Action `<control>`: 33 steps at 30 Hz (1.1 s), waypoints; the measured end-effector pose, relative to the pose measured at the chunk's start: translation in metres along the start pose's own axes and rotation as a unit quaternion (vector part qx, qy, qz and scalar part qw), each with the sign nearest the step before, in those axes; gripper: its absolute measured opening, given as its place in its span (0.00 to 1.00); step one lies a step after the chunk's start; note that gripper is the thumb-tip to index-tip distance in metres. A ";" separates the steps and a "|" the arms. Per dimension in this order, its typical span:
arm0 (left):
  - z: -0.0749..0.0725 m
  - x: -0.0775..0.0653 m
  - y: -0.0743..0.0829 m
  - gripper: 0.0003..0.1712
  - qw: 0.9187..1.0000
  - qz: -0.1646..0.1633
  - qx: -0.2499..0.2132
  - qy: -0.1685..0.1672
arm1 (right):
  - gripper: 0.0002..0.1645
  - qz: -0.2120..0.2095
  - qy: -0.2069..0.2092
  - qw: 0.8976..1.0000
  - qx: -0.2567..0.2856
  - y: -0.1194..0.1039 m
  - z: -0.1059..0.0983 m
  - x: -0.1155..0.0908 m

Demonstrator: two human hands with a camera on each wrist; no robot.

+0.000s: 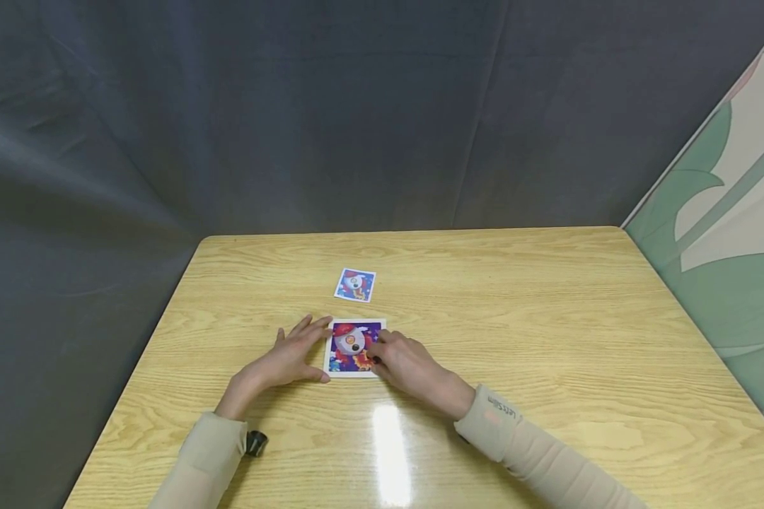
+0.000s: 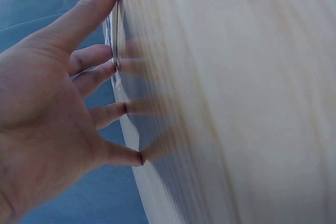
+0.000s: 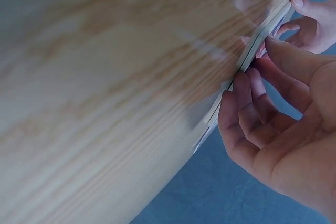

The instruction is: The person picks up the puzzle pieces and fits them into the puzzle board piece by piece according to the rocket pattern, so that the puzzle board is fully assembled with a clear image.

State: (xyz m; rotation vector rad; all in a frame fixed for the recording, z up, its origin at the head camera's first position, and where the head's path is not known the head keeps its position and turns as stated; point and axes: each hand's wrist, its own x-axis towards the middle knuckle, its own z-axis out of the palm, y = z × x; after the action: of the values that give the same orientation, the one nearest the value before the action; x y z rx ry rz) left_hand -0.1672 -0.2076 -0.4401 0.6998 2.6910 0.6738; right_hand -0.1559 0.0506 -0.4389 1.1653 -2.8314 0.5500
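Note:
A square picture board point(image 1: 353, 374) with a white border and a colourful cartoon picture lies flat on the table in the head view. My left hand point(image 1: 291, 357) spreads its fingers along the board's left side, with thumb and fingertips at the border. At the board's right side, my right hand point(image 1: 407, 360) has its fingers curled over the picture. A small dark piece point(image 1: 376, 360) shows between its thumb and forefinger, mostly hidden by them. In the right wrist view, the thumb and fingers point(image 3: 244, 100) are right at the board's edge.
Beyond the board lies a smaller card point(image 1: 355, 285) with a similar picture. The wooden table point(image 1: 516, 311) is bounded by a dark curtain point(image 1: 356, 127) behind and a patterned panel point(image 1: 732, 233) at right. A black object point(image 1: 256, 443) is by the left cuff.

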 end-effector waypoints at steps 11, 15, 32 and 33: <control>0.000 0.000 0.001 0.47 1.000 -0.003 0.001 0.000 | 0.09 -0.001 0.005 1.000 0.004 -0.001 0.000 -0.001; -0.001 -0.001 0.002 0.47 1.000 -0.004 0.001 0.002 | 0.09 -0.005 0.013 1.000 0.001 0.000 0.000 -0.001; -0.001 0.000 0.003 0.47 1.000 -0.005 0.003 -0.003 | 0.08 -0.015 0.028 0.999 -0.008 0.001 0.003 0.000; -0.001 0.000 0.004 0.47 1.000 -0.005 0.003 -0.003 | 0.08 -0.014 0.028 0.999 -0.007 0.000 0.003 -0.001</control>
State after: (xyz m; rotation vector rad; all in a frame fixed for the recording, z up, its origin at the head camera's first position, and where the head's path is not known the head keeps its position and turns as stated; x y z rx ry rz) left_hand -0.1663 -0.2052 -0.4373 0.6882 2.6907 0.6619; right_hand -0.1555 0.0502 -0.4419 1.1655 -2.7632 0.5506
